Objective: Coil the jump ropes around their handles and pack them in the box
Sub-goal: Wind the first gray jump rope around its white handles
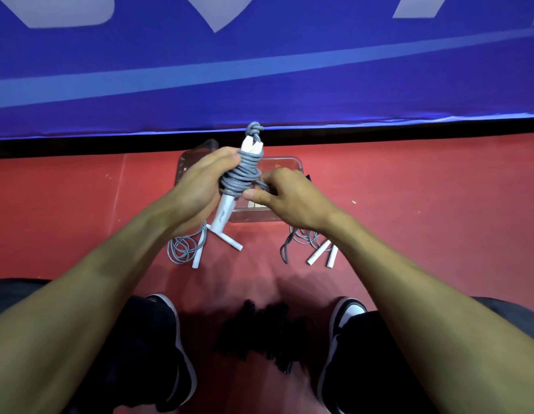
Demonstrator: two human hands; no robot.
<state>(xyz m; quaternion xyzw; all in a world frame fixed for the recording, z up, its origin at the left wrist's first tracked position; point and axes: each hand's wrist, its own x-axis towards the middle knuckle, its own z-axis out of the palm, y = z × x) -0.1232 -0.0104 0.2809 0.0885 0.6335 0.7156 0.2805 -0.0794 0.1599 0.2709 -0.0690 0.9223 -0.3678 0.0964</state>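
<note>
Two hands are on one rope here. Our left hand (204, 182) has its fingers curled round the bundle, gripping the pair of white plastic handles (229, 204) with the grey cord (241, 174) wound round their middle; the fingertips sit at the top of the coil and the palm covers its left side. Our right hand (285, 198) pinches the loose end of that grey cord just to the right of the coil, thumb tip pointing at the wraps, the other fingers curled over it. We can't tell exactly how the end runs under those fingers.

The handles stand tilted, tops leaning away from us, with a knot of cord (254, 130) poking out above the white tips and the lower ends sticking out below our left palm.

Straight behind the bundle sits the clear plastic box (289, 161) on the red floor (409, 204), partly hidden by both hands.

Further out, on the floor near our left wrist, lies a loosely coiled grey jump rope with white handles (185, 249), not wound up yet. Near the right wrist lies another grey rope with two white handles (319, 252) side by side. Between our black-and-white sneakers (343, 318) there's a dark tangle of black ropes (265, 330), too murky to make out. A blue banner (259, 70) runs along the back.
</note>
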